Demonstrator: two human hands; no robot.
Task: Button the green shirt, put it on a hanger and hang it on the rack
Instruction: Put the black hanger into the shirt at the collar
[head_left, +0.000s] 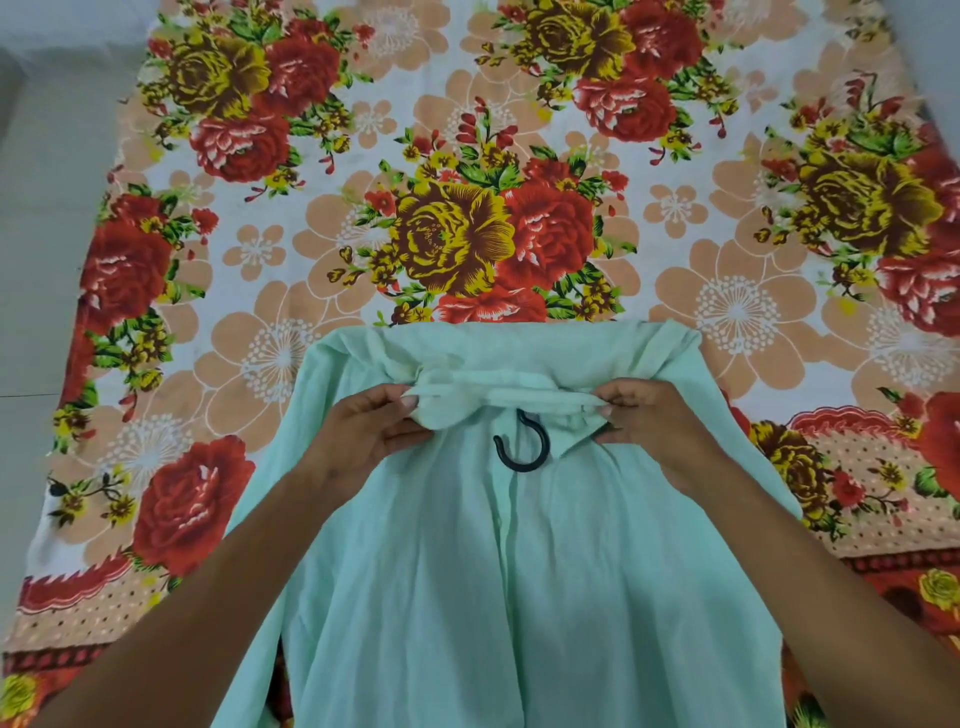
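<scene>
The pale green shirt (519, 571) lies on the flowered bedsheet, collar end away from me, its front placket running down the middle. A black hanger hook (521, 451) pokes out at the neck; the rest of the hanger is hidden inside the shirt. My left hand (363, 436) pinches the left side of the collar (498, 395). My right hand (649, 421) pinches the right side of the collar. The hook sits between both hands, just below the collar band.
A bedsheet (467, 208) with large red and yellow flowers covers the surface and spreads far beyond the shirt. Pale floor (47, 208) shows along the left edge. No rack is in view.
</scene>
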